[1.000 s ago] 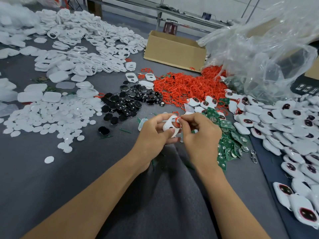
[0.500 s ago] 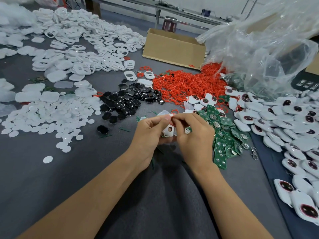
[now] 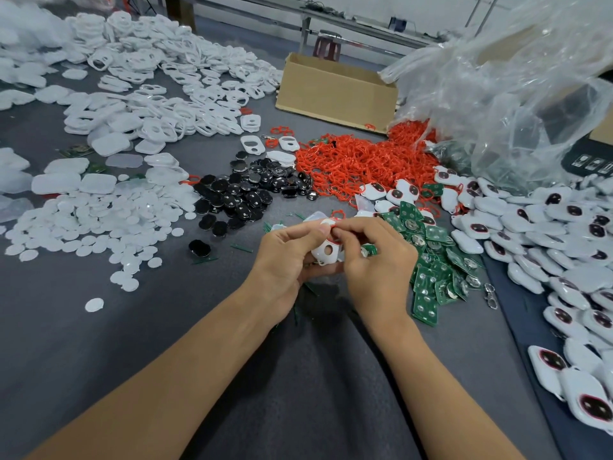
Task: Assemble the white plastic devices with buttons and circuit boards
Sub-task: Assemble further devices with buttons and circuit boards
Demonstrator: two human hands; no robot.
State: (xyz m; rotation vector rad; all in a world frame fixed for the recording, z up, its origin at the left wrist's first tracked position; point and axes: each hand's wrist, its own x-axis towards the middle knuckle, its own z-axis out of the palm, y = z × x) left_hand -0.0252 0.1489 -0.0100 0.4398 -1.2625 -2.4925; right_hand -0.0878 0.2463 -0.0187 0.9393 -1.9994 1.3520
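My left hand (image 3: 288, 260) and right hand (image 3: 378, 263) hold one white shell (image 3: 326, 251) between them.
Left curls round it from below; right pinches its top edge, probably on a red ring, fingers hide it. Green circuit boards (image 3: 428, 287) just right of my right hand. Inside of cardboard box (image 3: 335, 91) not visible; plastic bag (image 3: 517, 94) contents unclear.

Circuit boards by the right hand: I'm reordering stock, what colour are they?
The circuit boards are green, clearest in the head view.
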